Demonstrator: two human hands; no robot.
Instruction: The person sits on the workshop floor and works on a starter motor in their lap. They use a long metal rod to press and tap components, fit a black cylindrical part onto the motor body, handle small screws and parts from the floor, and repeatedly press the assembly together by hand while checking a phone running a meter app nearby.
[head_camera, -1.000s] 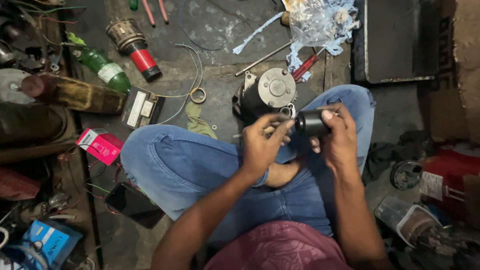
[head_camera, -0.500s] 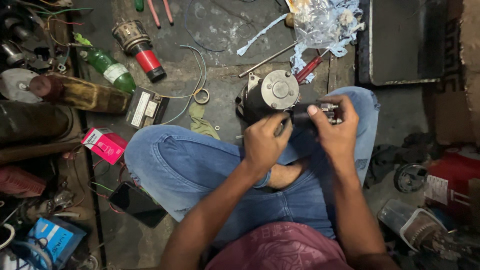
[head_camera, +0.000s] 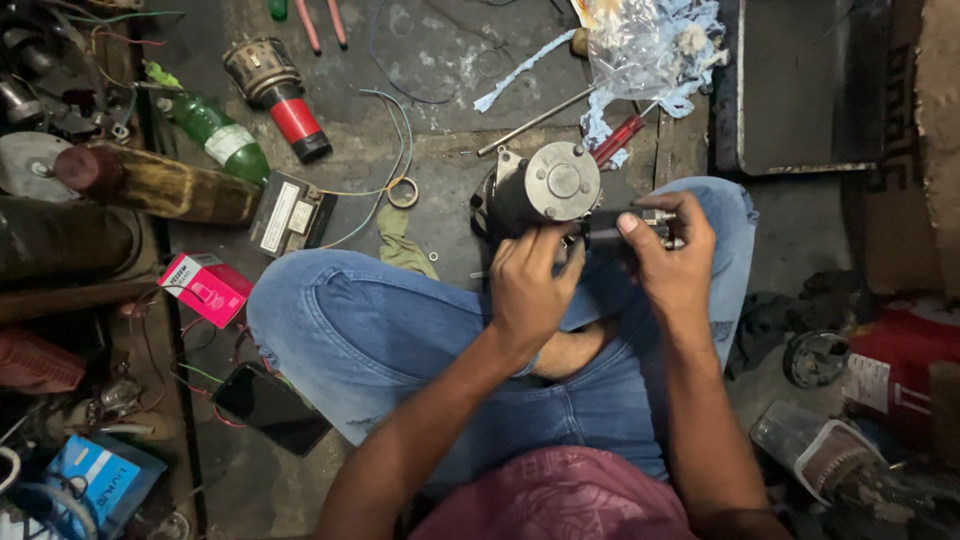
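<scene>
Round grey-metal motor (head_camera: 548, 190), black cylinder (head_camera: 607, 227)

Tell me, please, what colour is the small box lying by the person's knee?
The small box is bright pink, seen in the head view.

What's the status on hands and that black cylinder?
Left hand and right hand both grip the black cylinder, beside the round motor. Nothing between them; red-handled screwdriver lies just beyond.

dark part (head_camera: 610, 228) mostly hidden by right hand (head_camera: 672, 262), blue box (head_camera: 88, 482) cut off
</scene>
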